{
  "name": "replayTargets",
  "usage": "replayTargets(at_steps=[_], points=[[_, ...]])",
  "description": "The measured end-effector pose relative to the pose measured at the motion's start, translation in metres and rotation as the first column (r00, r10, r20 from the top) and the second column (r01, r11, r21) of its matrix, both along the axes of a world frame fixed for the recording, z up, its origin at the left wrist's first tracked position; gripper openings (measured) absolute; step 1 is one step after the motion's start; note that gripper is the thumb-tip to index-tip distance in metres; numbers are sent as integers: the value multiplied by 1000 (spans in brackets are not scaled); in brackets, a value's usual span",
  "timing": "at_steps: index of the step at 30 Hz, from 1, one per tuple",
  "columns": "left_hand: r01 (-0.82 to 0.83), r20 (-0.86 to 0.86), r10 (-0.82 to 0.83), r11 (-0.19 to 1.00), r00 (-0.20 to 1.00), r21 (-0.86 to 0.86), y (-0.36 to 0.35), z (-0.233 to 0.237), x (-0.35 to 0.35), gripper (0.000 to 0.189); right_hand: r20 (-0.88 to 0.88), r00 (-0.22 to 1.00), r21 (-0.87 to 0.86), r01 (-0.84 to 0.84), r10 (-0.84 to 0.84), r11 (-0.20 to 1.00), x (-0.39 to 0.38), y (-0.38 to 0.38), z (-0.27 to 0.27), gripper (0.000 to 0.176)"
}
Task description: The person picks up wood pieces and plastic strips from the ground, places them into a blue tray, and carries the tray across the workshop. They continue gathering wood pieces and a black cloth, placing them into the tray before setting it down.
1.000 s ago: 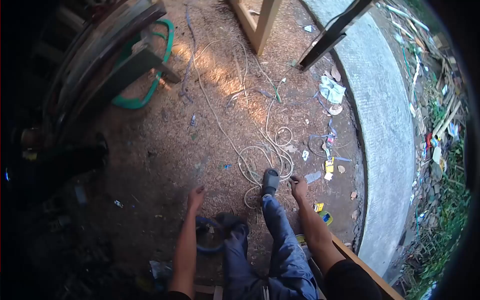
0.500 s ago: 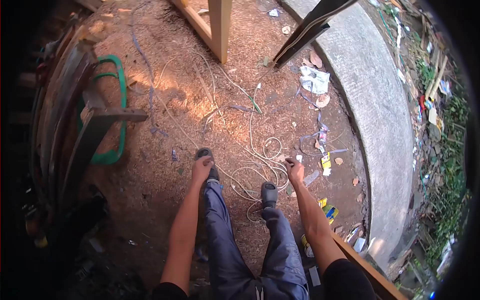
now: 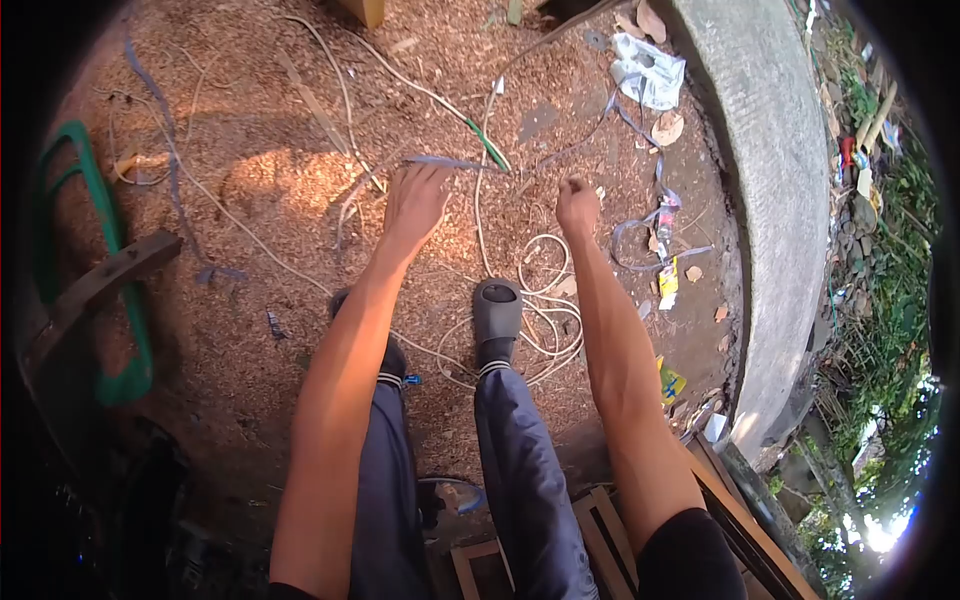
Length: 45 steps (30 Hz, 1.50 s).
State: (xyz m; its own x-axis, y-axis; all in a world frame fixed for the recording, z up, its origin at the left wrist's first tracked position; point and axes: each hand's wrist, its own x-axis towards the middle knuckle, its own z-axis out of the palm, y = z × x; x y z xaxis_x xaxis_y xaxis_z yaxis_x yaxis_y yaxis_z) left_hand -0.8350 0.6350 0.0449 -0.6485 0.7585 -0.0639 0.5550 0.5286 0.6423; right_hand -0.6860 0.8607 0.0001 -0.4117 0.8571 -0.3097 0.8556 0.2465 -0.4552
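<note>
My left hand hovers over the wood shavings, palm down with its fingers stretched forward, close to a flat purple strip on the ground. To its right, my right hand has its fingers curled together; whether anything is inside them is hidden. A pale cable runs between the hands and lies in loose loops beside my front shoe. Its green end section rests ahead of the hands. The left arm partly covers my other shoe.
A green frame and a dark wooden piece stand at left. Crumpled white plastic and wrappers lie at right, beside a concrete kerb. Wooden frames are near my legs, and a wooden post end shows at top.
Both hands have moved forward and up in the view, the left one with its fingers now stretched out. The view has shifted, and my right shoe appears further forward than my left.
</note>
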Motion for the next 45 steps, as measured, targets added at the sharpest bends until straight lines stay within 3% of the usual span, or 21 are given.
replayTargets(at_steps=[2,4,7,8,10,11,13,15,17,19,20,22,23,25,27,31,34,37,39,42,45], points=[[27,-6,-27,999,1000,24,24,-27,3,38,98,994,-49,57,-52,997,-23,11,6,31],[58,-255,-68,997,964,-48,42,-58,9,39,201,977,42,59,-66,997,-27,31,-32,44],[89,-213,-110,990,971,-107,40,-92,17,32,263,942,-102,243,-209,965,-37,51,-85,55],[89,-225,-90,996,970,-13,35,-98,21,22,272,939,-107,248,-211,963,-36,53,-97,55],[123,-174,-128,992,976,-36,18,-95,31,17,-91,946,-157,294,-311,943,-39,48,-105,60],[154,-131,-159,987,979,-48,7,-88,34,14,-89,946,-159,296,-312,942,-38,45,-103,60],[217,-154,-233,969,960,-115,-28,-81,39,10,-285,834,-612,221,-472,760,-48,39,-72,60],[237,-134,-259,959,957,-158,-68,-57,35,10,-200,880,-654,207,-430,728,-55,27,-35,56],[179,-137,-203,969,970,-168,-111,-38,28,14,58,996,-273,79,-65,959,-48,18,-51,46],[129,-133,-155,974,979,-185,-152,-21,13,18,403,908,-89,-86,115,992,-49,-5,-26,44],[44,-145,-78,974,986,-221,-169,-7,3,16,388,912,-94,-107,135,990,-48,-16,-12,44],[-50,-156,7,962,988,-270,-209,10,-15,15,494,631,-159,-611,599,775,-30,-29,9,43],[-143,-182,93,949,979,-282,-230,11,-24,14,489,621,-165,-623,613,764,-20,-34,8,43],[-250,-212,191,919,958,-305,-267,15,-36,13,641,334,-110,-851,691,514,-3,-45,-5,45],[-549,-146,529,803,836,-231,-300,17,-41,13,619,376,-45,-860,690,508,9,-48,-11,47],[-606,-293,542,767,788,-211,-366,9,-29,17,511,457,110,-875,728,472,-10,-62,-8,47],[-597,-381,476,735,792,-323,-387,2,-14,24,447,401,123,-913,800,389,-43,-88,-1,42],[-534,-254,470,738,846,-413,-381,-3,-5,36,516,313,55,-941,797,333,-51,-96,-28,34],[-535,-228,484,745,845,-399,-370,-2,-10,39,477,340,157,-940,810,302,-56,-105,-32,26],[-535,-249,474,747,845,-395,-350,-2,-23,38,262,490,-25,-858,832,513,-92,-129,20,16],[-591,-261,531,705,806,-392,-348,-5,-69,37,-146,464,-106,-886,874,452,-145,-139,33,13]])
